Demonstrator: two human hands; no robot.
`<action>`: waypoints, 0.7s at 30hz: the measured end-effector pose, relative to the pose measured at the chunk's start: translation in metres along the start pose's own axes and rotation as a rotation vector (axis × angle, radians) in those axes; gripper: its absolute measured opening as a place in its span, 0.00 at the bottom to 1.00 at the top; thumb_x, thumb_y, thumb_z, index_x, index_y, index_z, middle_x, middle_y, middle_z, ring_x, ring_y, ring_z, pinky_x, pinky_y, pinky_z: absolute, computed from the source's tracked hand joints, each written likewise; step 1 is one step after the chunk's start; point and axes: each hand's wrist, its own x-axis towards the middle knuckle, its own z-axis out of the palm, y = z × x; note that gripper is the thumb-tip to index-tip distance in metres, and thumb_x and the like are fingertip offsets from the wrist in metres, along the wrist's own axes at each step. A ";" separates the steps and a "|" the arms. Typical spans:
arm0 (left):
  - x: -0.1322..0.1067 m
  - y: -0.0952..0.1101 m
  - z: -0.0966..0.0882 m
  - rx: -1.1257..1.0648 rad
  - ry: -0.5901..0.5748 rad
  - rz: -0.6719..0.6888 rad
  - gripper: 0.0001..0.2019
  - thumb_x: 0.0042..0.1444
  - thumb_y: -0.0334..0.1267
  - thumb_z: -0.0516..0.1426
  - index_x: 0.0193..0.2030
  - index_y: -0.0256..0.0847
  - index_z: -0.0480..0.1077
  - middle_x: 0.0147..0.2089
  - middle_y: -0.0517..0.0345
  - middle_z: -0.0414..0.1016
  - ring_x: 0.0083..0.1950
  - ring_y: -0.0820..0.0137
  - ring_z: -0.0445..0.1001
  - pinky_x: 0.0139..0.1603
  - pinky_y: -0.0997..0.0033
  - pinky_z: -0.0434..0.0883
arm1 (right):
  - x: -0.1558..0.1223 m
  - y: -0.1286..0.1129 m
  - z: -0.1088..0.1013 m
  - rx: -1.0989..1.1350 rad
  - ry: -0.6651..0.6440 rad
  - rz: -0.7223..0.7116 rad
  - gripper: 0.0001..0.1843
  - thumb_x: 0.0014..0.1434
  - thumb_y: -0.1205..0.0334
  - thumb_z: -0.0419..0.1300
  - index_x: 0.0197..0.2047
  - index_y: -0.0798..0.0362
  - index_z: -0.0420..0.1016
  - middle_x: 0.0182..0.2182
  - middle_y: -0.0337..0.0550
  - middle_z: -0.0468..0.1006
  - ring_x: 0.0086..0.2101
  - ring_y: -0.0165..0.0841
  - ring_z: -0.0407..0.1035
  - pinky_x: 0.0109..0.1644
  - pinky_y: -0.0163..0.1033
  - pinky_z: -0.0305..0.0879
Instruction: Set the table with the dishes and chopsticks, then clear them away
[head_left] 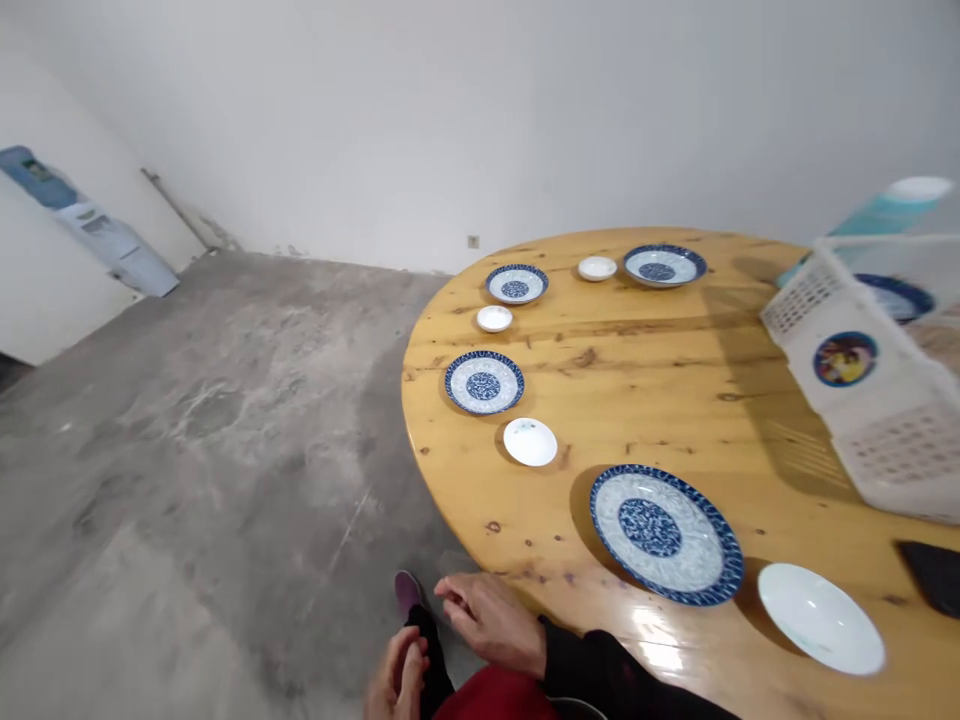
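My left hand (397,675) is at the bottom of the view, in front of my body, fingers loosely bent and nothing visible in them. Just beyond the table's near left edge, my right hand (495,620) hovers with relaxed, half-curled fingers and holds nothing I can see. Nearest to it on the round wooden table (637,390) lies a large blue-and-white patterned plate (667,535). Right of that plate is a plain white dish (821,618). A small white dish (530,442) and a blue-rimmed plate (484,383) lie farther along the left edge.
Around the far edge are a small white dish (494,318), a patterned plate (517,284), another small dish (597,268) and a patterned plate (664,266). A white plastic basket (885,400), a teal cylinder (870,222) and a black object (931,575) are at right.
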 end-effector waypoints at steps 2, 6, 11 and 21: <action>0.034 0.004 -0.029 -0.007 -0.040 0.047 0.39 0.47 0.72 0.56 0.48 0.37 0.77 0.46 0.42 0.83 0.46 0.56 0.82 0.48 0.63 0.79 | 0.022 -0.018 0.015 0.008 0.034 0.024 0.17 0.62 0.64 0.51 0.47 0.54 0.80 0.38 0.45 0.85 0.39 0.37 0.78 0.41 0.37 0.62; 0.097 0.012 -0.095 -0.032 -0.030 0.115 0.39 0.47 0.72 0.56 0.48 0.36 0.77 0.47 0.40 0.82 0.48 0.54 0.82 0.50 0.60 0.79 | 0.070 -0.061 0.040 0.054 0.080 0.056 0.18 0.62 0.65 0.52 0.48 0.53 0.80 0.35 0.43 0.85 0.36 0.35 0.78 0.40 0.35 0.62; 0.164 0.030 -0.152 -0.010 -0.060 0.143 0.41 0.43 0.73 0.58 0.48 0.35 0.76 0.46 0.40 0.82 0.50 0.50 0.81 0.53 0.56 0.77 | 0.126 -0.100 0.054 -0.004 0.151 0.038 0.18 0.62 0.64 0.52 0.49 0.53 0.80 0.39 0.45 0.85 0.41 0.38 0.79 0.44 0.36 0.64; 0.267 0.081 -0.137 0.064 -0.408 0.300 0.31 0.54 0.65 0.55 0.48 0.39 0.78 0.50 0.43 0.82 0.50 0.55 0.81 0.47 0.61 0.79 | 0.225 -0.110 0.044 -0.026 0.200 0.182 0.17 0.64 0.63 0.51 0.47 0.51 0.80 0.43 0.45 0.85 0.44 0.38 0.78 0.47 0.37 0.64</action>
